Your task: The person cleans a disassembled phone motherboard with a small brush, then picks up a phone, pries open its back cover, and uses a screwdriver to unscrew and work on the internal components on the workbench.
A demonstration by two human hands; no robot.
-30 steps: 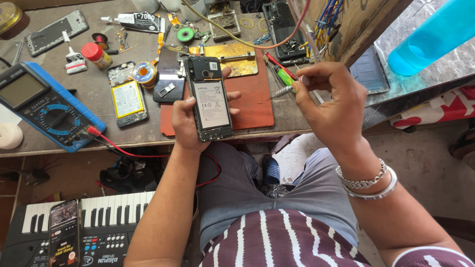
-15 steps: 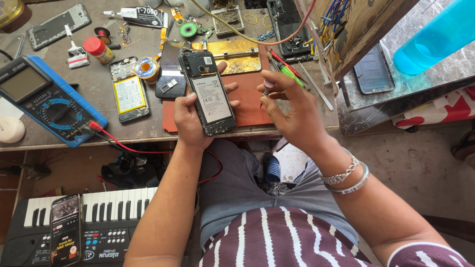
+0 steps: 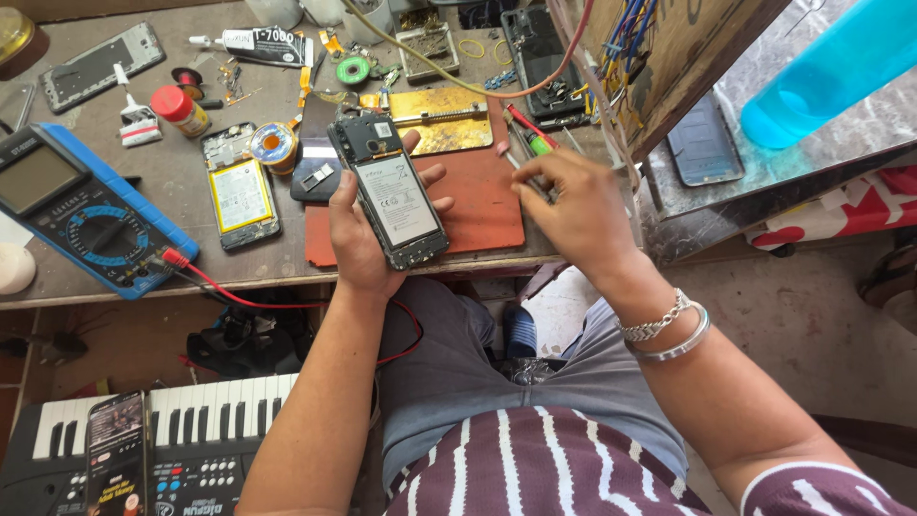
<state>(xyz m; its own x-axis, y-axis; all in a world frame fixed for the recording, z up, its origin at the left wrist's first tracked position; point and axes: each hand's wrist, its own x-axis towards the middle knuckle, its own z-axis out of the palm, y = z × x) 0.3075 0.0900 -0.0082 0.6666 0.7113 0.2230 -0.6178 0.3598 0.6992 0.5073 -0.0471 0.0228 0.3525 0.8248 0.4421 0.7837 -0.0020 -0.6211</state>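
Cluttered grey table [image 3: 95, 277]: your left hand [image 3: 368, 234] grips an opened black phone with exposed battery [image 3: 392, 191]; your right hand [image 3: 573, 210], fingers curled, pinches a thin metal tool [image 3: 511, 158] over the rust-red mat [image 3: 487, 205].

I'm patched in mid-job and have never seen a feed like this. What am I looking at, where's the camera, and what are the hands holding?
The one view comes from a camera on the person's head, looking down at a cluttered workbench and their lap. The left hand holds an opened phone with its back cover off, battery showing. The right hand pinches a thin tool over a reddish work mat. On the bench lie a blue multimeter with a red lead, another opened phone, a solder spool and a glue tube. A music keyboard sits below.
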